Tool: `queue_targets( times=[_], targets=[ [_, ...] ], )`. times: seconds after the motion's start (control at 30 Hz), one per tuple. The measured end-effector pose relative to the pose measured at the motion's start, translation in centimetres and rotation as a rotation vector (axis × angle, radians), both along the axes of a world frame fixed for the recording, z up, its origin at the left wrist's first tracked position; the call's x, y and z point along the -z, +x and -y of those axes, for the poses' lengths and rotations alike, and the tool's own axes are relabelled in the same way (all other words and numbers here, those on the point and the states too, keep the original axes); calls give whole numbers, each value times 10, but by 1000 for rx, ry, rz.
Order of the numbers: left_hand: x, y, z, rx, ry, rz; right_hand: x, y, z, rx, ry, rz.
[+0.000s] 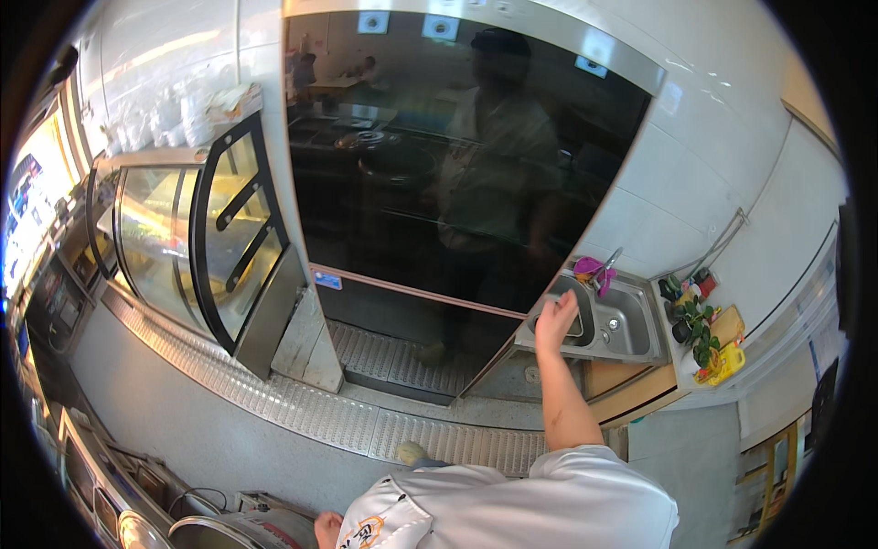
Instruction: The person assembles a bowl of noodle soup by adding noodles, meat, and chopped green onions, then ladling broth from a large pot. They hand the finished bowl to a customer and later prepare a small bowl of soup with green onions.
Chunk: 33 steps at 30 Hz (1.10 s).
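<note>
My right hand (554, 322) reaches out at the left end of a steel sink (631, 325), beside the right edge of a tall dark glass-fronted cabinet (448, 174). Its fingers look bent together; whatever they may hold is too small to make out. Just behind it shows a dark hollow with a pale rim (579, 327), which I cannot identify. My left hand (326, 529) hangs low by my white shirt, close to a round metal pot (219, 531). Its fingers are mostly hidden. A tap (607, 263) and a purple item (590, 266) stand behind the sink.
To the left stands a curved glass display case (183, 238) with white bags (169, 119) on top. Right of the sink are a leafy plant (704, 334) and a yellow bottle (725, 364). A metal grating (320, 416) crosses the grey floor (183, 393).
</note>
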<state>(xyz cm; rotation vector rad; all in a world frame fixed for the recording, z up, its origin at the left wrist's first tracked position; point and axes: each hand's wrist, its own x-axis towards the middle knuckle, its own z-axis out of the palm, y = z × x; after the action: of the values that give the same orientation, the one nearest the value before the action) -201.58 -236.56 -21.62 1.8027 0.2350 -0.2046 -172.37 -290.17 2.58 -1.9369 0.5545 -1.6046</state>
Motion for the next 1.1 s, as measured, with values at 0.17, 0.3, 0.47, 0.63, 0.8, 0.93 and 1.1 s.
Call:
queue_targets(
  times=[0.17,0.3,0.47,0.63,0.8,0.93,1.1],
  targets=[
    [-108,149,69,227,258,151,-48,14,51,-151,-67,-609],
    [-201,216,178,207,89,333,-50,-1,71,-277,-102,-600],
    [-268,215,322,491,-20,549,-83,-40,97,-750,341,-425],
    [-283,171,356,501,151,644,-178,3,76,-664,-429,-24],
    [-273,112,314,191,245,597,-272,142,32,-788,-594,-11],
    [-251,67,285,-68,-7,632,-309,233,1,-709,-529,-616],
    [-231,23,279,-475,-82,585,-310,240,-23,-756,-521,-672]
  ],
)
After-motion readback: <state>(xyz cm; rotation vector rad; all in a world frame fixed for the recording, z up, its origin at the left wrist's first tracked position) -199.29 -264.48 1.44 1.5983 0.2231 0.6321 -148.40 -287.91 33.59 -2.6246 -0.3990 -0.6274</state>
